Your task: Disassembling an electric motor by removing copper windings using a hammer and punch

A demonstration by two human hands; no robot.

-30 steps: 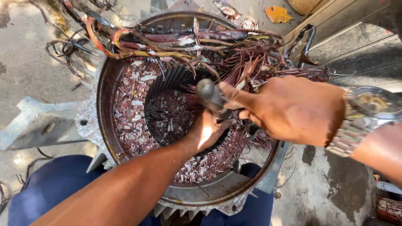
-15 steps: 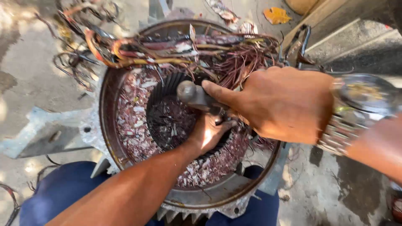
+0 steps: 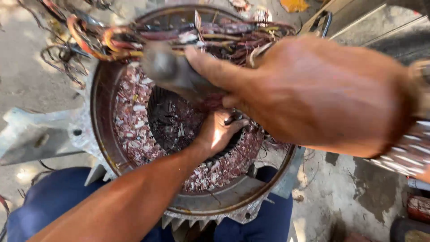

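A large round motor stator [image 3: 102, 134] lies open on the ground between my knees, and its cut copper windings [image 3: 132, 114] form a ring around the dark slotted core [image 3: 168, 121]. My left hand [image 3: 218, 133] reaches into the core and is closed around a short dark metal tool [image 3: 236, 117] set against the inner edge of the windings. My right hand [image 3: 322, 94] is raised close to the camera and blurred. It grips a hammer, whose grey head [image 3: 162, 66] hovers above the stator's upper left.
A tangle of orange, red and dark wires [image 3: 107, 38] hangs over the stator's far rim. Loose wire scraps [image 3: 60, 58] lie on the concrete at the upper left. My blue trouser legs [image 3: 58, 197] flank the housing. A metal frame [image 3: 354, 18] stands at the upper right.
My right hand has lifted the hammer up and toward the camera, so it looks larger and blurred. The left hand has stayed in the core on its tool.
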